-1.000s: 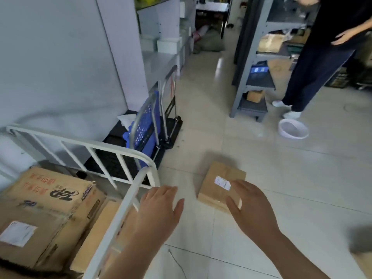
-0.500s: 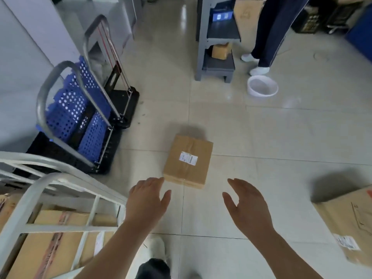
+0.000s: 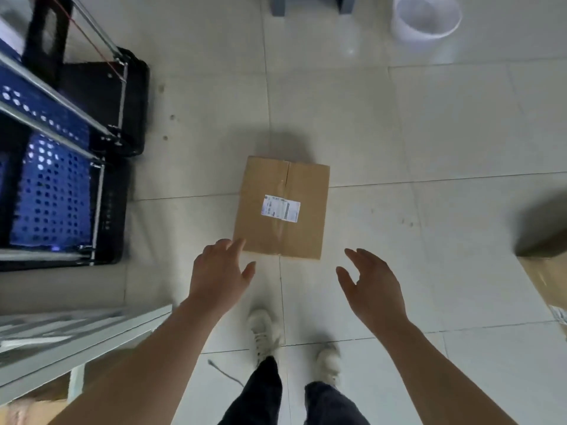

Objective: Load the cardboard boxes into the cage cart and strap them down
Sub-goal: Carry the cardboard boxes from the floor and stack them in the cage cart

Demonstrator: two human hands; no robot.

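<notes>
Your left hand point(image 3: 218, 271) and right hand point(image 3: 372, 285) hang empty, fingers spread, just below the sealed cardboard box point(image 3: 282, 207) lying flat on the tiled floor point(image 3: 445, 124) at frame centre; white cage cart rail point(image 3: 76, 335) at lower left.

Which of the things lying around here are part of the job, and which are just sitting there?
Part of the job:
- small cardboard box on the floor
- second cardboard box at the right edge
- white cage cart, lower left
- left hand and right hand, both open and empty

Just lying about:
- white bowl
- blue and black folding trolleys
</notes>
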